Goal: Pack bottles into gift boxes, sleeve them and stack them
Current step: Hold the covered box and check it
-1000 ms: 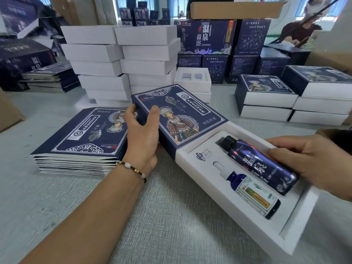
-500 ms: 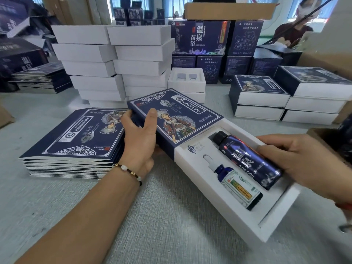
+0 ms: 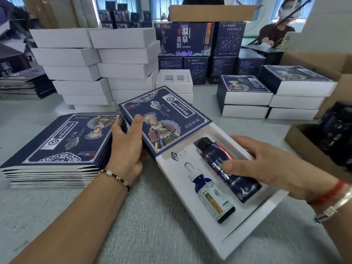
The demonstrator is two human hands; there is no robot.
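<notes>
Navy card is what the left hand [image 3: 125, 147] is gripping: its thumb is lying on top of the sleeve [image 3: 163, 121] and its fingers are curling round the sleeve's edge at nine o'clock. The sleeve is covering the far part of the white box [image 3: 253, 221], which is lying slantwise on the grey table [image 3: 152, 235]. The right hand [image 3: 266, 164] is resting on the dark bottle [image 3: 215, 155], thumb pressing its label and fingers spread over the box wall at three o'clock. The bottle is lying in the box's right slot, cap toward twelve o'clock, and the dropper [image 3: 209, 193] is lying in the left slot just beside it. At nine o'clock of the left hand, flat sleeves [image 3: 57, 143] are sitting stacked. White boxes [image 3: 95, 69] are standing piled toward eleven o'clock, and sleeved boxes [image 3: 270, 94] are sitting stacked toward one o'clock.
</notes>
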